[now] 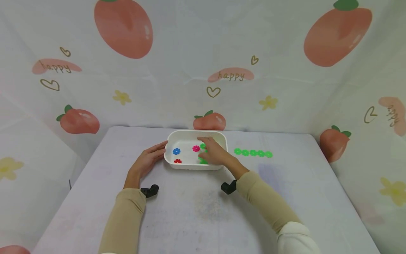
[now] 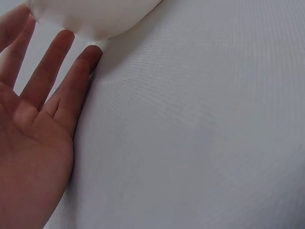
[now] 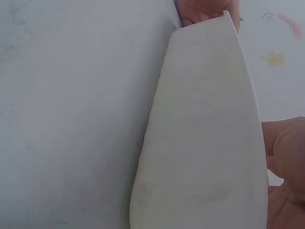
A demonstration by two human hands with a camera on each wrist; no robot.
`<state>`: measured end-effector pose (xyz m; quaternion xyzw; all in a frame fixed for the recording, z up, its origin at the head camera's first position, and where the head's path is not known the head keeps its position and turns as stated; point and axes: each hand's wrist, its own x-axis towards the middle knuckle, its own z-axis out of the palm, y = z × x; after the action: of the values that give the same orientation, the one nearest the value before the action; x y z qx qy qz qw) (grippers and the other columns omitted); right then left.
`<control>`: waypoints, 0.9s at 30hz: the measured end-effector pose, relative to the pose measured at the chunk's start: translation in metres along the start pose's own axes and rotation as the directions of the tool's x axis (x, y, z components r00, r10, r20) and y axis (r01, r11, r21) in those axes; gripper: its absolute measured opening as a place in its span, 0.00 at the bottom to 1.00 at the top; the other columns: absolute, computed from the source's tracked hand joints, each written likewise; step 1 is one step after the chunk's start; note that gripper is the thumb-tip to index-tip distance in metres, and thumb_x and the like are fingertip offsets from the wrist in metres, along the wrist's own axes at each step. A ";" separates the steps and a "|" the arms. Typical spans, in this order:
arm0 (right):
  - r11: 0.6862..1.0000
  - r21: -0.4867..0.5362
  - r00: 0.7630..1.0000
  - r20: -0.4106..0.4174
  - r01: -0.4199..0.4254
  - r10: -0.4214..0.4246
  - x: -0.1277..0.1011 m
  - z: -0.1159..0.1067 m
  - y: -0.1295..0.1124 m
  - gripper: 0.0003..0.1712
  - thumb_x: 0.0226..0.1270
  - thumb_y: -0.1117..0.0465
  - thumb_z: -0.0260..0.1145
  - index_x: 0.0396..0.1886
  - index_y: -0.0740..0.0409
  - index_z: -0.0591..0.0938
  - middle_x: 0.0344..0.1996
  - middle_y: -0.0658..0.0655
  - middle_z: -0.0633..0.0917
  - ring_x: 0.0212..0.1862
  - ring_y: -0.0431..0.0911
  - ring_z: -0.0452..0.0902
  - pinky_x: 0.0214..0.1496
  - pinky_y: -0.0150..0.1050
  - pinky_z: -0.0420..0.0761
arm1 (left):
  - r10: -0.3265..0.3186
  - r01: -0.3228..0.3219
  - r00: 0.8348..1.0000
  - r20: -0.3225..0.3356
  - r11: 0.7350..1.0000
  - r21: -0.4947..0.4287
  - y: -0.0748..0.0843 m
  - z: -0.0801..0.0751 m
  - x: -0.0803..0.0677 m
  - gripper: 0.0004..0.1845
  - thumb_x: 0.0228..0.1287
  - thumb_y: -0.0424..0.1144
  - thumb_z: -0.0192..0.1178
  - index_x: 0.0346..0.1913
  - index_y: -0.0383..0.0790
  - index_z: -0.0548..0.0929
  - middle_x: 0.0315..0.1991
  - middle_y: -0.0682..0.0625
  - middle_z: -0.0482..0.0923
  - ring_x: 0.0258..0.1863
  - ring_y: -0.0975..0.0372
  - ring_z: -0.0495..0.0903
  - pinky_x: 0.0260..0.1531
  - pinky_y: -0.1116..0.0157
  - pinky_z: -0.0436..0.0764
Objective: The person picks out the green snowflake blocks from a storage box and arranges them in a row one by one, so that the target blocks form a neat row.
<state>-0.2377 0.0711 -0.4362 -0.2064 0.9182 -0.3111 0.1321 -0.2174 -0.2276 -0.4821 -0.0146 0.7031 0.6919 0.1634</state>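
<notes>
A white plastic basin (image 1: 190, 166) stands near the back of the table with several small plastic snowflake discs inside. Among them are a blue disc (image 1: 176, 151), a pink disc (image 1: 196, 148), a red disc (image 1: 177, 161) and green discs (image 1: 203, 145). My left hand (image 1: 148, 159) touches the basin's left end with straight fingers; its fingertips (image 2: 63, 36) meet the outer wall in the left wrist view. Over the right part of the basin reaches my right hand (image 1: 213, 151), thumb and forefinger apart, partly covering the green discs. In the right wrist view the basin wall hides part of that hand.
To the right of the basin, a row of several green snowflake discs (image 1: 253, 152) lies on the white table (image 1: 190, 218). A printed cloth (image 1: 177, 70) with fruit and flowers hangs behind the table. Black wrist mounts (image 1: 229, 187) sit at both wrists.
</notes>
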 end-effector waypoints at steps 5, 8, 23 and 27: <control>0.993 0.119 0.998 0.054 0.008 -0.014 0.006 0.000 0.002 0.38 0.65 0.61 0.64 0.73 0.49 0.61 0.65 0.59 0.71 0.60 0.54 0.75 0.62 0.47 0.78 | -0.004 0.004 1.000 -0.007 1.000 0.008 0.001 0.000 -0.001 0.27 0.68 0.44 0.57 0.69 0.55 0.68 0.72 0.54 0.62 0.68 0.66 0.66 0.61 0.74 0.73; 0.992 0.124 0.995 0.094 0.013 -0.025 0.008 0.001 0.001 0.37 0.65 0.62 0.63 0.72 0.50 0.61 0.64 0.59 0.72 0.62 0.54 0.73 0.64 0.48 0.76 | -0.006 0.006 1.000 -0.009 1.000 0.009 0.001 0.000 -0.001 0.27 0.67 0.45 0.58 0.69 0.55 0.68 0.72 0.54 0.62 0.67 0.67 0.67 0.62 0.74 0.73; 0.992 0.125 0.992 0.118 0.023 -0.037 0.018 0.017 -0.004 0.35 0.61 0.64 0.68 0.68 0.49 0.68 0.57 0.55 0.78 0.57 0.47 0.74 0.64 0.42 0.76 | 0.001 -0.001 1.000 -0.003 1.000 0.012 0.001 0.000 0.000 0.27 0.68 0.43 0.57 0.69 0.53 0.68 0.72 0.53 0.62 0.68 0.65 0.66 0.63 0.72 0.72; 0.992 0.122 0.993 0.114 0.012 -0.026 0.021 0.020 -0.004 0.31 0.60 0.64 0.69 0.64 0.51 0.73 0.51 0.53 0.79 0.52 0.45 0.73 0.63 0.39 0.76 | -0.005 0.005 1.000 -0.013 1.000 0.020 0.000 0.001 0.000 0.27 0.67 0.45 0.58 0.69 0.55 0.68 0.72 0.54 0.63 0.68 0.65 0.67 0.61 0.74 0.73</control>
<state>-0.2479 0.0484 -0.4519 -0.2243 0.8864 -0.3551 0.1945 -0.2173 -0.2266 -0.4817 -0.0192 0.7112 0.6841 0.1608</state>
